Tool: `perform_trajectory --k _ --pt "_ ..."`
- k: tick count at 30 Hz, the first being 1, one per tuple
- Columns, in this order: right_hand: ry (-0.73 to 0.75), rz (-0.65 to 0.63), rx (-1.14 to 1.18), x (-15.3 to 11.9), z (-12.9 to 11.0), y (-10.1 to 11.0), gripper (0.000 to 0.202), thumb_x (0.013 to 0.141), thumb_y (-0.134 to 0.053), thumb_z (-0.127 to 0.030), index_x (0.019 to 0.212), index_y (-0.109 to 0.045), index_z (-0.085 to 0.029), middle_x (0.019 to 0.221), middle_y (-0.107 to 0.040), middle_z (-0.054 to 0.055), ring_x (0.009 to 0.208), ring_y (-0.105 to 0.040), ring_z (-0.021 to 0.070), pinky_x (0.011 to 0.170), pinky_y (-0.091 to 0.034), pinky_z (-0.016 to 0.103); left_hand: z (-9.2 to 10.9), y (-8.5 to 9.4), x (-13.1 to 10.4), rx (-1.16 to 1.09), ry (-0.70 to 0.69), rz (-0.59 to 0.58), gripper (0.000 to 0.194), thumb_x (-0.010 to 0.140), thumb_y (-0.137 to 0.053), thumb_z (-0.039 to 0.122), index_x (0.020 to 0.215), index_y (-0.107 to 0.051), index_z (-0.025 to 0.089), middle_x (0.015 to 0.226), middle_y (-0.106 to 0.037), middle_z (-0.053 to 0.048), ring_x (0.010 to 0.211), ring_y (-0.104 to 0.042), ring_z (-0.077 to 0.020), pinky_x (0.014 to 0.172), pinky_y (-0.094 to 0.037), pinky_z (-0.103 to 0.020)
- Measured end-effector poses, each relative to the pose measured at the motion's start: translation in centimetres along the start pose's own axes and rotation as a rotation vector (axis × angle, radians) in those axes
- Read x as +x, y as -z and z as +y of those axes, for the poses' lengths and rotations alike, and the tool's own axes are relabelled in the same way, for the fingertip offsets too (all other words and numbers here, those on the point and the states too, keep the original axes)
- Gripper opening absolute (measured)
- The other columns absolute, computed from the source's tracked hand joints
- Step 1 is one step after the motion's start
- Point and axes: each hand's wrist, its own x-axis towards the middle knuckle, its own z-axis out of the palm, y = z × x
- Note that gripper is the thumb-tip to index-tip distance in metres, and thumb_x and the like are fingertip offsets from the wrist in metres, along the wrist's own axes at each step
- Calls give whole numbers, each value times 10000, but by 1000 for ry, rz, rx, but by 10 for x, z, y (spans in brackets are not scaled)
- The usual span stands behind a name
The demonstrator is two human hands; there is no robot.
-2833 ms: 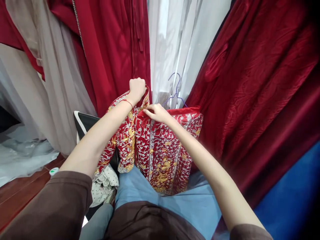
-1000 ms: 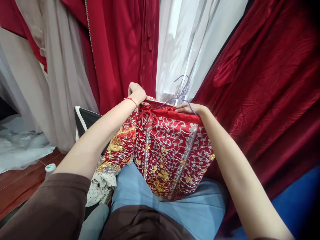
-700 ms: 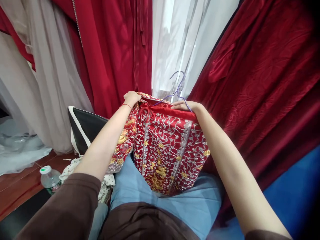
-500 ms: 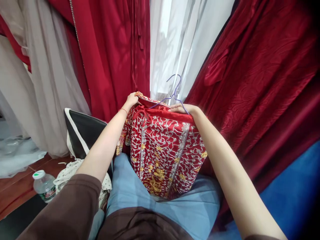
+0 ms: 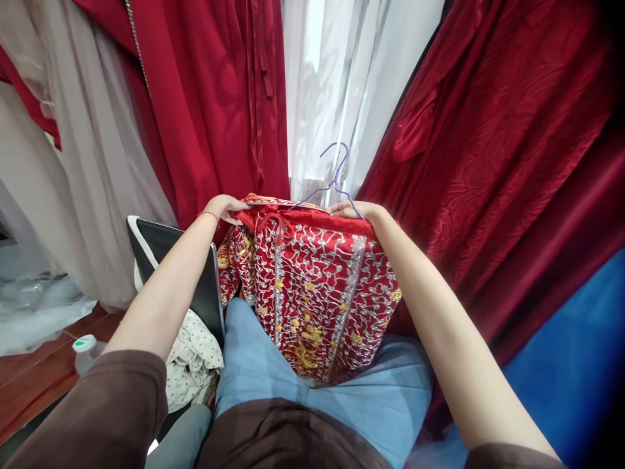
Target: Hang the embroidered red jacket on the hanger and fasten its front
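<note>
A red garment (image 5: 317, 286) with silver and gold embroidery stands upright over my lap, folded, its red waistband along the top. From behind the band rises a purple hanger (image 5: 336, 182), its hook upward. My left hand (image 5: 230, 210) pinches the garment's top left edge, thumb and fingers on either side of the cloth. Over the top right part, beside the hanger's arm, lies my right hand (image 5: 352, 210), with its fingers stretched to the left and partly behind the band.
Red gowns (image 5: 219, 98) and white fabric (image 5: 322, 85) hang in front, dark red gowns (image 5: 478, 169) at right. To the left are a black board with white edge (image 5: 202, 286), a dotted cloth (image 5: 193, 365) and a plastic bottle (image 5: 86, 352).
My left hand has moved left and slightly down along the garment's top edge. The opening at the top looks narrower, and my right hand stays almost in place.
</note>
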Motion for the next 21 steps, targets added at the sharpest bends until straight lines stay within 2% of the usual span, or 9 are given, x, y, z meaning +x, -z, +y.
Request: perform_trajectory --k 2,3,5,6,8,12,14,18,21 --pt "-26 -34 9 0 0 -1 409 717 -764 -445 1069 -758 -237 882 -783 12 731 -686 202 819 -553 312 -11 -2 -1 62 -51 -45 274 797 -690 414 639 -639 196 632 -671 -73 785 -705 -245 741 -533 -322" --pt "-43 -47 11 -1 0 -2 407 714 -765 -441 1064 -760 -233 873 -784 19 733 -692 209 812 -556 313 -20 -3 -2 133 -88 -2 264 753 -732 371 594 -612 198 613 -660 -73 804 -707 -263 751 -523 -327" --pt "-65 -62 25 -1 -2 -5 399 713 -763 -422 1061 -762 -225 867 -786 32 744 -703 218 807 -561 317 -38 -3 -6 310 -190 192 200 757 -702 298 608 -623 190 685 -685 -113 905 -707 -312 805 -495 -357" --pt "-68 -67 31 -1 -3 -6 395 711 -763 -408 1061 -762 -223 867 -787 34 744 -706 218 805 -565 318 -46 -2 -9 383 -247 309 156 800 -637 272 672 -658 185 775 -707 -142 968 -698 -327 833 -478 -373" --pt "-64 -56 38 0 -5 -7 381 706 -758 -376 1057 -765 -226 859 -788 27 730 -706 211 800 -571 319 -55 2 -13 414 -310 524 246 894 -471 242 897 -711 188 1000 -709 -188 1071 -660 -333 865 -446 -397" --pt "-74 4 4 4 4 -4 313 681 -724 -284 986 -775 -236 815 -781 12 725 -705 206 814 -573 318 -44 6 -15 204 -139 835 441 987 -271 311 1268 -593 201 1268 -610 -219 1152 -586 -352 819 -424 -406" --pt "-113 17 -32 4 12 -1 295 637 -716 -250 926 -775 -232 774 -769 12 723 -701 217 792 -573 324 -33 5 -13 169 -124 810 444 993 -269 325 1288 -567 179 1276 -605 -228 1147 -579 -361 800 -418 -405" --pt "-142 -34 -49 -3 18 6 245 620 -725 -316 846 -754 -227 767 -759 24 706 -684 229 701 -565 322 -41 5 -11 368 -399 611 436 1000 -251 297 1226 -603 173 1238 -628 -230 1188 -561 -373 812 -407 -416" --pt "-13 12 -85 -7 8 10 258 670 -724 -406 835 -724 -208 777 -740 25 756 -674 212 760 -549 300 -57 4 -14 329 -298 706 454 1010 -222 307 1272 -573 189 1190 -653 -220 1134 -600 -364 803 -411 -408"
